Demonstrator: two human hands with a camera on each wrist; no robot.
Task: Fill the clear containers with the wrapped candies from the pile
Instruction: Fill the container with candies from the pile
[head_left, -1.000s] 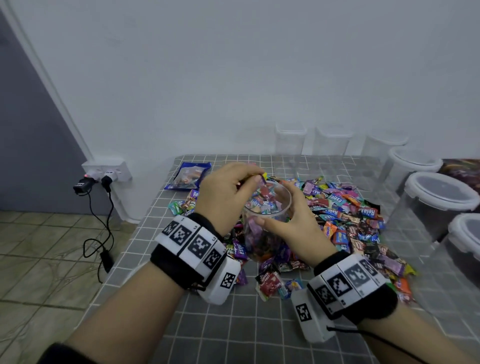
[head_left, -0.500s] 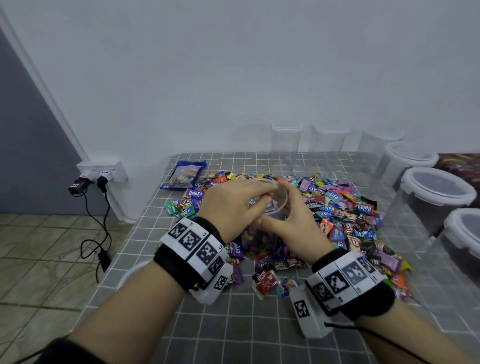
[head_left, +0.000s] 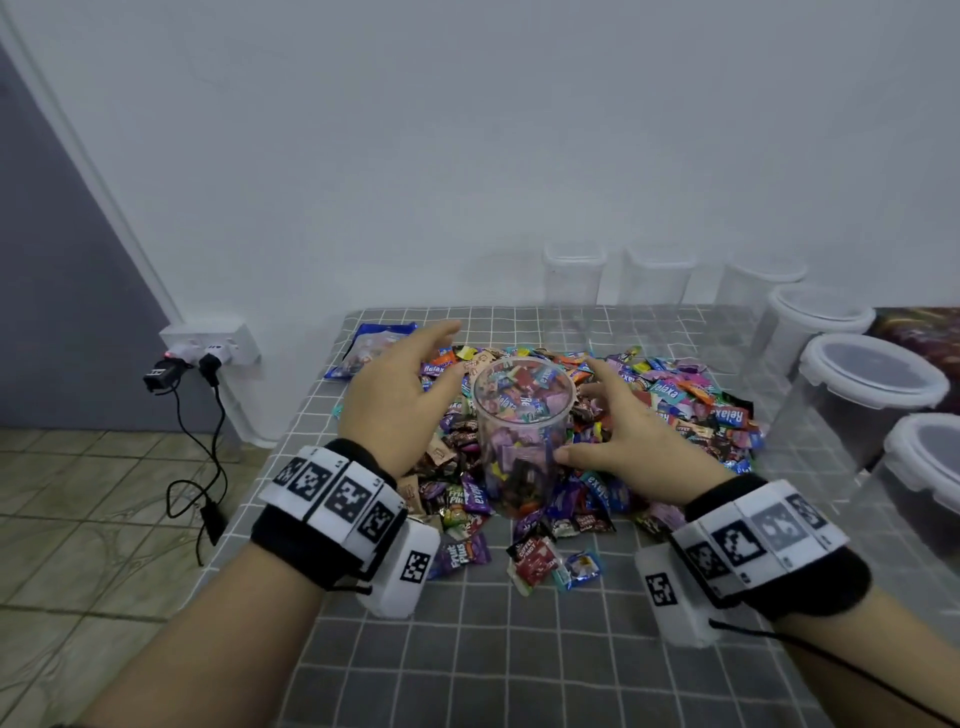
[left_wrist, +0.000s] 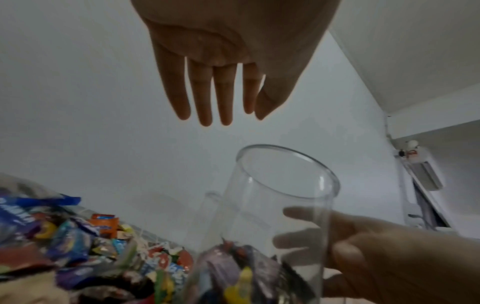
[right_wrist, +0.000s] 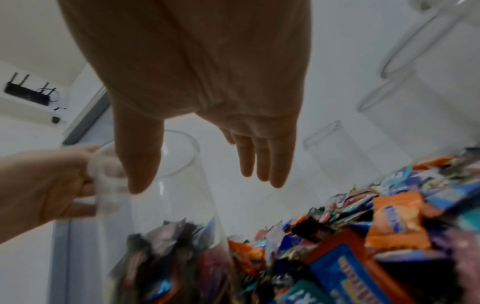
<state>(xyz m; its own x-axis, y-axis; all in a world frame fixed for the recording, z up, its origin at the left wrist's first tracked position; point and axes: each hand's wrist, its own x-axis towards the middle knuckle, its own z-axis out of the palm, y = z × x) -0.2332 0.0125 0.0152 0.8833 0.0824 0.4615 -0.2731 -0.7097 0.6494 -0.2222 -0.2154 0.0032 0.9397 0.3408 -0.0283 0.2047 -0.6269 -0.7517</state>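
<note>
The clear jar, partly filled with candies, stands upright in the candy pile on the checked table. The left hand hovers just left of it, fingers straight and spread, holding nothing. The right hand flanks the other side, fingers relaxed, its thumb at the jar's wall; contact is unclear. Lidded containers stand to the right.

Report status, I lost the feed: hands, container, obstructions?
Both hands open, flanking clear round plastic container. Container partly filled, upright amid candy pile. Nothing blocking.
</note>
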